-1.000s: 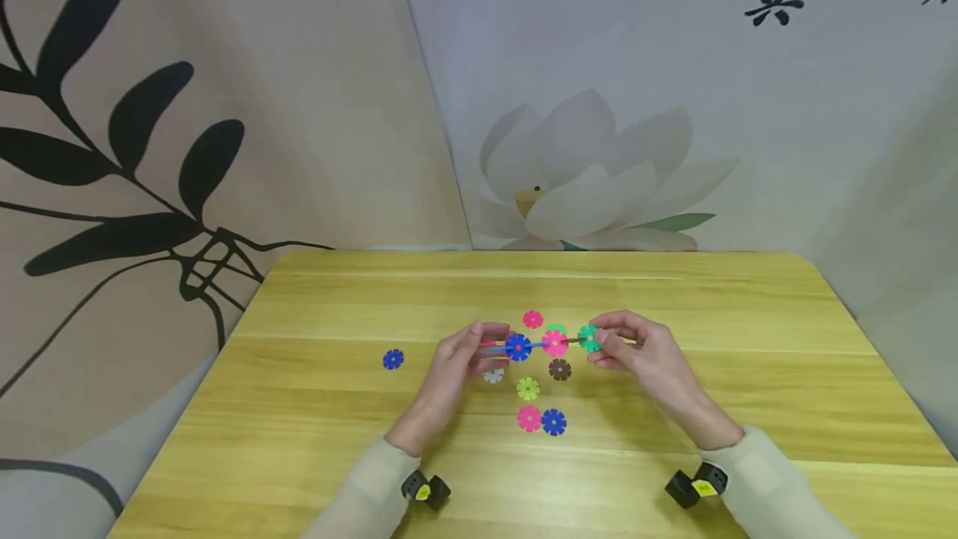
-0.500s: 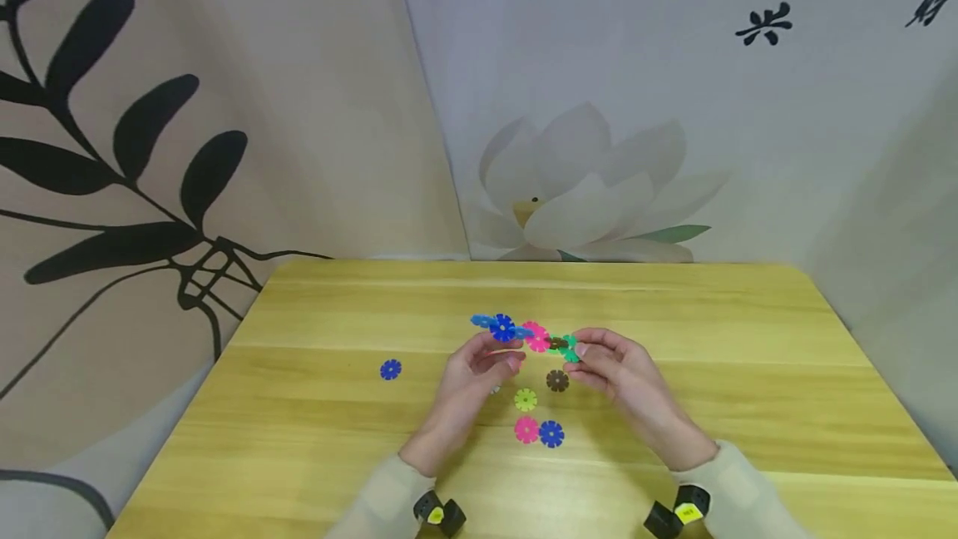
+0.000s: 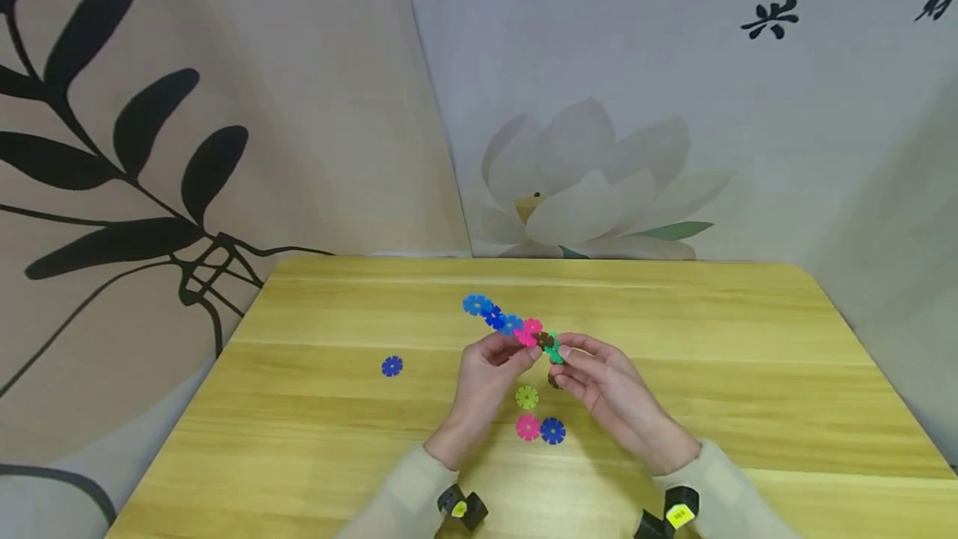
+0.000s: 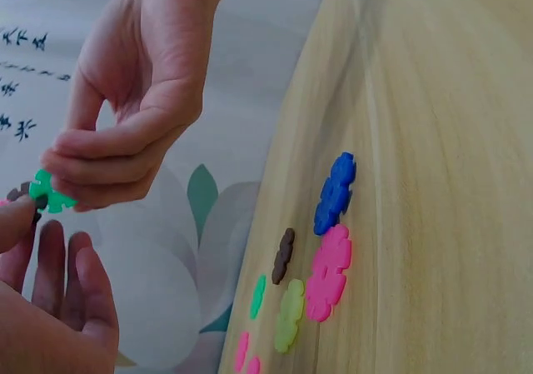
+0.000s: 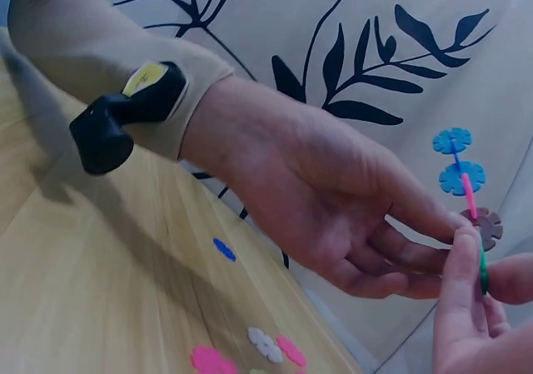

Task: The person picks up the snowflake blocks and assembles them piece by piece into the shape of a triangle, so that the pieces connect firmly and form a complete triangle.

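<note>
A chain of flower-shaped interlocking plastic discs [image 3: 511, 323] is held above the table, its blue end slanting up and away to the left. Light blue, dark blue, pink, brown and green discs make it up. My left hand [image 3: 485, 377] pinches it near the pink and brown discs. At the near end, my right hand [image 3: 615, 402] pinches the green disc [image 4: 55, 195] between thumb and fingers. Both hands' fingertips are close together there. The right wrist view shows the brown disc [image 5: 490, 228] just above the fingertips, with the green one edge-on between them.
Loose discs lie on the wooden table [image 3: 299, 414]: a yellow-green one [image 3: 527, 397], a pink one [image 3: 527, 427] and a dark blue one [image 3: 553, 431] below the hands. Another blue disc [image 3: 392, 366] lies apart on the left. A brown disc [image 4: 284, 256] is partly hidden by the right hand in the head view.
The chain's blue end has swung up and away from a level pose. My left hand has shifted from that end rightward along the chain, and my right hand has moved left with the green disc.
</note>
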Demonstrator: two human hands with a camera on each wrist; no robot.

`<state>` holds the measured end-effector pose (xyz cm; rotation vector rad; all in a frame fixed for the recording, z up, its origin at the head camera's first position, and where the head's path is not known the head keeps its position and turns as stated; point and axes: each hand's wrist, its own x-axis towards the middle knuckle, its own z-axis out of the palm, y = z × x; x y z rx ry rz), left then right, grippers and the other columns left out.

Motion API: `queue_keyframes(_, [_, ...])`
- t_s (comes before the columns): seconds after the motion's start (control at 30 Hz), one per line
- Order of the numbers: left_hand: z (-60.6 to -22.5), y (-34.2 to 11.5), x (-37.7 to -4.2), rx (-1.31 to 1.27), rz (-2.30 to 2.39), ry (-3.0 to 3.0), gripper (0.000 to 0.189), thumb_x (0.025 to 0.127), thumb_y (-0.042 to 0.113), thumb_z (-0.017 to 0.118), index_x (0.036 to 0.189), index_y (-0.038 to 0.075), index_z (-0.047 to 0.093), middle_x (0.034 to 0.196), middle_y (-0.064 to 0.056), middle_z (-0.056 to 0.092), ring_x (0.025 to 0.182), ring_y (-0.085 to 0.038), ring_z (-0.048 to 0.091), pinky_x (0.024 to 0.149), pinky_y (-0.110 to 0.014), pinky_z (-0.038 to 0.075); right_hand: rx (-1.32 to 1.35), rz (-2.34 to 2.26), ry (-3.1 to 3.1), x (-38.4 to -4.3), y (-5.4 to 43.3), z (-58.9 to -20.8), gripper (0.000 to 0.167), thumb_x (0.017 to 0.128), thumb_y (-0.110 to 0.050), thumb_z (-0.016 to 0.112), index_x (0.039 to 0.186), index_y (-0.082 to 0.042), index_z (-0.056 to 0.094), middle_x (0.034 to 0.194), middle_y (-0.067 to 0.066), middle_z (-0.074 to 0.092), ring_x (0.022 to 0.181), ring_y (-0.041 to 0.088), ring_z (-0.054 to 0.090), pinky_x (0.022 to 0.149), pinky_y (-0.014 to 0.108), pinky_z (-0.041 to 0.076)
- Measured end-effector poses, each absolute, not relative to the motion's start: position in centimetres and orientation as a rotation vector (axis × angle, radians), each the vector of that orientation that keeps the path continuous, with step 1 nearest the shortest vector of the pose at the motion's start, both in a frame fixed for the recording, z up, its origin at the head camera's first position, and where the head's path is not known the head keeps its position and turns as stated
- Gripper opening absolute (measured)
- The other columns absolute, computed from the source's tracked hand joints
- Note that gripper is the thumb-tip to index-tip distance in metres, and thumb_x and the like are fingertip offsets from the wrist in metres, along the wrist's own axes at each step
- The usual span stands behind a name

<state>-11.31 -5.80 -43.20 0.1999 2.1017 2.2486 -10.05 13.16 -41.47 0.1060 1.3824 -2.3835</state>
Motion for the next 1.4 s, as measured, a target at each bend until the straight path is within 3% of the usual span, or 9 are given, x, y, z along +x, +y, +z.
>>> queue_keyframes(0.23, [-43.3,-5.6,-11.5,0.218,2.299,2.098,0.021,0.096,0.007,0.07,0.109,-0.009,0.065,0.107,-0.022,0.073,0.098,-0.04,0.072,0.088,-0.042,0.061,0.066,-2.267,1.548,-10.1,13.1,-42.2,0.029,0.106,-0.012,0.056,0.131,0.003,0.051,0.114,0.01,0.067,0.103,0.02,0.068,0.096,0.031,0.056])
queue_keyframes(0.33, [-43.5,-5.8,-11.6,0.168,2.301,2.08,0.019,0.096,0.004,0.068,0.107,-0.01,0.062,0.103,-0.025,0.072,0.093,-0.043,0.072,0.086,-0.047,0.061,0.005,-2.154,1.774,-10.0,13.5,-42.7,0.037,0.106,-0.014,0.058,0.134,0.009,0.049,0.12,0.017,0.066,0.109,0.025,0.067,0.098,0.035,0.056])
queue_keyframes(0.47, [-43.7,-6.7,-11.7,0.123,2.29,2.075,0.016,0.095,0.001,0.067,0.106,-0.01,0.062,0.101,-0.024,0.073,0.088,-0.036,0.074,0.083,-0.045,0.062,-0.075,-1.947,2.106,-9.8,14.2,-43.3,0.033,0.104,-0.012,0.061,0.128,0.01,0.056,0.121,0.022,0.066,0.111,0.029,0.068,0.096,0.037,0.057])
queue_keyframes(0.7, [-44.0,-8.1,-11.8,0.159,2.235,2.129,0.017,0.095,0.002,0.067,0.109,-0.008,0.064,0.101,-0.02,0.074,0.094,-0.037,0.073,0.086,-0.046,0.061,-0.227,-1.608,2.472,-9.7,15.0,-43.6,0.022,0.1,-0.014,0.066,0.119,-0.003,0.068,0.116,0.011,0.071,0.106,0.027,0.07,0.093,0.038,0.057])
queue_keyframes(0.87, [-43.9,-8.5,-11.9,0.175,2.217,2.126,0.018,0.095,0.002,0.067,0.11,-0.007,0.064,0.103,-0.019,0.074,0.092,-0.028,0.074,0.087,-0.043,0.061,-0.349,-1.455,2.64,-10.1,15.3,-43.9,0.02,0.098,-0.01,0.069,0.116,-0.003,0.071,0.114,0.008,0.069,0.098,0.02,0.069,0.088,0.031,0.059])
queue_keyframes(1.0, [-43.9,-8.8,-11.9,0.194,2.189,2.149,0.019,0.096,0.003,0.068,0.111,-0.008,0.064,0.104,-0.019,0.074,0.092,-0.024,0.074,0.087,-0.04,0.061,-0.465,-1.308,2.765,-10.3,15.6,-44.1,0.02,0.095,-0.007,0.072,0.115,-0.006,0.073,0.114,0.003,0.068,0.1,0.017,0.067,0.089,0.035,0.059])
queue_keyframes(1.27, [-43.9,-8.8,-12.0,0.233,2.184,2.111,0.02,0.096,0.003,0.067,0.112,-0.008,0.064,0.105,-0.02,0.074,0.101,-0.049,0.07,0.087,-0.042,0.061,-0.548,-1.148,2.818,-10.8,16.1,-44.3,0.024,0.095,-0.011,0.073,0.119,-0.011,0.073,0.118,-0.001,0.069,0.107,0.024,0.065,0.093,0.047,0.057])
queue_keyframes(1.4, [-43.8,-8.7,-12.0,0.245,2.189,2.086,0.019,0.097,0.003,0.066,0.113,-0.008,0.064,0.106,-0.02,0.073,0.104,-0.054,0.067,0.088,-0.042,0.061,-0.581,-1.077,2.833,-11.2,16.0,-44.3,0.026,0.095,-0.012,0.074,0.121,-0.01,0.073,0.121,0.002,0.069,0.111,0.027,0.065,0.096,0.05,0.056])
